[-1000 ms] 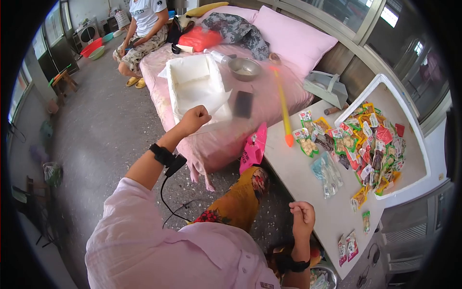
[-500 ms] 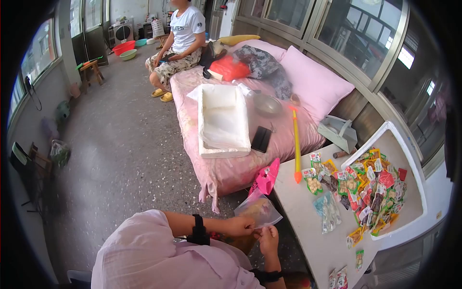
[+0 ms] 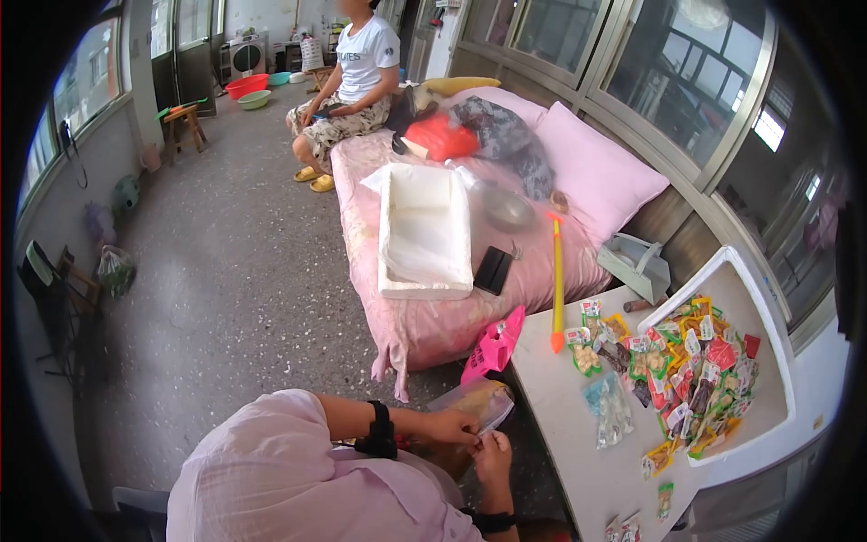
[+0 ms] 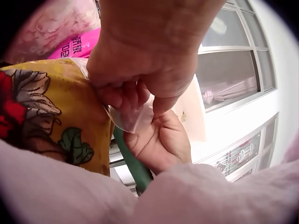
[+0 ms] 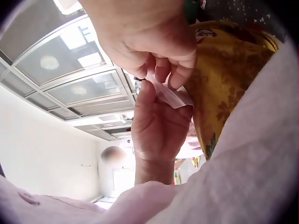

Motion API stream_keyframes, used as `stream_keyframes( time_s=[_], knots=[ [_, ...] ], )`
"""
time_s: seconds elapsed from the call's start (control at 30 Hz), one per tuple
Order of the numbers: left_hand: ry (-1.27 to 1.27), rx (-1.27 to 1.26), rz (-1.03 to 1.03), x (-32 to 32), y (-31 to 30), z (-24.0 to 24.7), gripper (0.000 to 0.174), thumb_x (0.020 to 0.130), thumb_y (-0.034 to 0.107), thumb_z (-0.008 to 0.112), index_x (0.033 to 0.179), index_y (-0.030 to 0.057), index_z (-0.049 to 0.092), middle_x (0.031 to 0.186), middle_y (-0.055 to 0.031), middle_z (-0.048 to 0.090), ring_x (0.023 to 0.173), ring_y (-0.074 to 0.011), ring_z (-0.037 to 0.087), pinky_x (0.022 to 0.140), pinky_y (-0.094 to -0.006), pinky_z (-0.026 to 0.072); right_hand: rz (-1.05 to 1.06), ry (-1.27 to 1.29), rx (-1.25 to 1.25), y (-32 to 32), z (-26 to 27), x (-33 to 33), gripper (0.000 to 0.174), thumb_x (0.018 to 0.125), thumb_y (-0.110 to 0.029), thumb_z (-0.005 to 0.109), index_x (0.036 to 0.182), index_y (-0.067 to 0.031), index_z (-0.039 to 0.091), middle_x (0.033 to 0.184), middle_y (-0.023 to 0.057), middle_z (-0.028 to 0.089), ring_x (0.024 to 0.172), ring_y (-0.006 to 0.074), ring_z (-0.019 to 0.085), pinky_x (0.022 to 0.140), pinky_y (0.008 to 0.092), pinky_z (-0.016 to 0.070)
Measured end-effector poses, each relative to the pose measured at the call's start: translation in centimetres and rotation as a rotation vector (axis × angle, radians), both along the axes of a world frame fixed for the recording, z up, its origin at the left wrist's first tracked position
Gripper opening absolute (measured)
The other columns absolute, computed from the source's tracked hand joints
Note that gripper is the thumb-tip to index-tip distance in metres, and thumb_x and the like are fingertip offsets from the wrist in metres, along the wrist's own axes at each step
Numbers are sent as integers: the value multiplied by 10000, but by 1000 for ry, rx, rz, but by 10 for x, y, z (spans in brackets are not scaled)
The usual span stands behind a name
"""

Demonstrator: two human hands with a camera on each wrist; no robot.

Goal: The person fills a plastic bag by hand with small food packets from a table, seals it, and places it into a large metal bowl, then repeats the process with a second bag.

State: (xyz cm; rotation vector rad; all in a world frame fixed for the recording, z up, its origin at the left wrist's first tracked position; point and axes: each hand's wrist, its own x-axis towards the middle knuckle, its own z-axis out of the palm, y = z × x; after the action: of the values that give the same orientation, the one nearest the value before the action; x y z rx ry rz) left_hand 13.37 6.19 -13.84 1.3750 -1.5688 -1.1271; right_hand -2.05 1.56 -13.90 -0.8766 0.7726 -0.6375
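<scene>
Over my lap, a clear plastic bag point(image 3: 471, 398) is held by its edge between my two hands. My left hand point(image 3: 452, 426) pinches one side of the edge, and my right hand point(image 3: 492, 456) pinches it right beside, the fingertips of both nearly meeting. Seen from the left wrist, the thin film point(image 4: 133, 120) of the bag shows between the curled fingers of my left hand point(image 4: 145, 60) and my right hand point(image 4: 161, 142). The right wrist view has the same bag edge point(image 5: 173, 96) between both hands.
To the right, a table point(image 3: 578, 452) bears many small snack packets point(image 3: 709, 379) in and beside a white foam tray point(image 3: 790, 397). A white foam box point(image 3: 424, 226), a dark phone-like case point(image 3: 492, 270) and a metal bowl point(image 3: 508, 210) rest on the pink bed. A person point(image 3: 366, 68) sits on its far edge.
My left hand has come back from the foam box to my lap, and both hands have met on a clear bag. Since half a second ago the bag has tilted and drawn closer.
</scene>
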Motion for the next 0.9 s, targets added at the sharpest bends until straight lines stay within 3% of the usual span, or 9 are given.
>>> stream_keyframes(
  time_s=[0.2,0.43,0.63,0.73,0.83,0.9],
  knots=[
    [-33,-19,23,-2,-1,-3,192,726,242,516,784,59,529,735,-103,559,691,-195,545,630,-309,416,-18,25,3,0,0,1,103,810,-108,434,860,-18,447,756,71,496,646,149,507,576,278,458],
    [-77,25,198,-11,8,28,178,744,211,480,792,44,517,754,-132,534,724,-253,539,645,-333,419,91,235,-344,-1,-1,-1,76,788,-91,446,792,-27,488,746,45,489,641,122,499,562,251,458],
    [-391,-255,276,-12,4,24,125,696,164,482,743,48,478,697,-128,501,653,-305,519,620,-381,418,38,238,-412,-2,-4,-3,77,783,-82,452,781,-12,483,745,63,511,628,126,509,565,237,454],
    [-645,-336,299,-2,-3,45,121,671,151,487,725,43,484,701,-123,506,638,-290,531,578,-393,427,-57,196,-334,-4,5,-3,77,784,-77,452,774,-5,478,751,83,527,622,131,515,564,235,453],
    [-757,-581,317,3,-6,56,141,629,180,529,687,73,458,673,-74,498,591,-242,532,522,-365,430,-82,205,-372,-8,2,-3,73,785,-74,455,787,-4,472,763,94,534,626,131,517,569,231,451],
    [-825,-598,241,0,-4,67,153,624,192,536,687,77,458,667,-69,495,594,-235,535,507,-355,426,-74,233,-423,-9,1,-3,68,786,-73,458,801,-8,469,769,88,530,637,122,509,574,225,445]
  ],
)
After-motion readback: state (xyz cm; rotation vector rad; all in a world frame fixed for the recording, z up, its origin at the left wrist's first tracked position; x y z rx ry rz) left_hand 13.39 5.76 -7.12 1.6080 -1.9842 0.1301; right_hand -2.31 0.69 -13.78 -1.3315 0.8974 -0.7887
